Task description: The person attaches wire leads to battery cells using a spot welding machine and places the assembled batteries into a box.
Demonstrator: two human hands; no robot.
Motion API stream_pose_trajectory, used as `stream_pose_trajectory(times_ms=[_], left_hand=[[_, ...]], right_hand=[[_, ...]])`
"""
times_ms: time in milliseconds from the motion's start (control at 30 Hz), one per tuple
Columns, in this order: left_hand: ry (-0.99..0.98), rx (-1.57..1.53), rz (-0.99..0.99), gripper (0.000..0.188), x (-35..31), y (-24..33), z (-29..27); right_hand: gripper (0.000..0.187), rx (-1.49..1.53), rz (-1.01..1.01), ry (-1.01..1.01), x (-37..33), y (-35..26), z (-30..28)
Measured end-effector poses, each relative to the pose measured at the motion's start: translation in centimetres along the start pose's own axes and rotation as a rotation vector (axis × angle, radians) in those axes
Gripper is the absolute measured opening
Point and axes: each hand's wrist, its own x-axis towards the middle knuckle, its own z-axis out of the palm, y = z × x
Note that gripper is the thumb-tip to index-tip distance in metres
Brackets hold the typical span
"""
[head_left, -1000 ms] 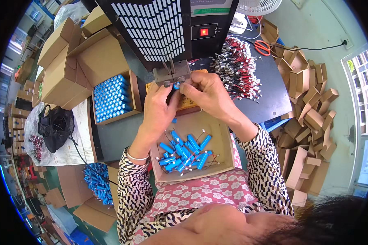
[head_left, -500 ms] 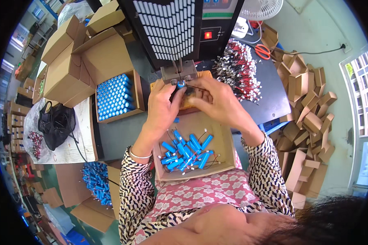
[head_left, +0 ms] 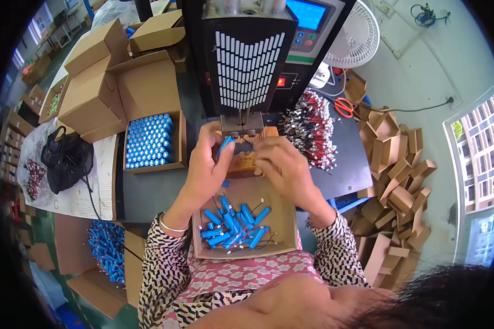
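In my left hand point(head_left: 207, 164) is a blue cylindrical battery cell point(head_left: 225, 145), tilted between thumb and fingers. It is just left of the metal electrodes point(head_left: 243, 118) of a black spot welding machine point(head_left: 282, 112). My right hand point(head_left: 282, 167) is closed, with its fingers curled inward beside a worn orange-brown block point(head_left: 242, 163) below the electrodes. Whatever its fingertips hold, if anything, is hidden. Below both hands a shallow cardboard tray point(head_left: 285, 222) holds several blue cells with thin wire leads point(head_left: 236, 227), lying in a loose heap.
Upright blue cells point(head_left: 148, 141) fill a cardboard box point(head_left: 177, 156) at left. A pile of red, black and white connector wires point(head_left: 313, 129) lies right of the welder, near orange scissors point(head_left: 343, 107). A white fan point(head_left: 357, 35) stands behind; small cartons point(head_left: 406, 164) heap up at right.
My left hand has drawn the cell away from the electrodes and tilted it. My right hand's fingers have curled in more, and the whole view has shifted.
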Motion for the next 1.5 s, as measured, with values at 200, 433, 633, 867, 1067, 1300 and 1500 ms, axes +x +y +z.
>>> stream_pose_trajectory(times_ms=[200,433,633,867,1067,1300,1500], left_hand=[[-0.156,0.352,0.079,0.023,1.9,0.4,0.7],[-0.125,0.264,0.250,0.025,1.7,-0.9,1.2],[-0.129,0.267,0.241,0.028,1.3,-0.6,1.0],[-0.107,0.265,0.290,0.030,1.7,-0.9,1.1],[-0.112,0.271,0.311,0.024,2.1,-0.5,0.8],[-0.030,0.290,0.100,0.015,2.2,-1.8,-3.5],[-0.095,0.970,0.196,0.024,2.4,-6.4,-9.2]], right_hand=[[0.010,0.349,0.489,-0.046,1.8,0.9,-0.3],[0.015,0.291,0.354,-0.007,2.6,2.0,0.5],[0.015,0.231,0.460,-0.082,3.3,1.4,0.8],[0.018,0.311,0.382,0.059,3.4,2.4,1.9],[0.016,0.335,0.292,0.066,3.3,3.8,2.3],[0.013,0.233,0.110,-0.332,0.9,1.3,-1.7],[0.008,-0.265,0.341,-0.128,-4.7,3.4,-8.2]])
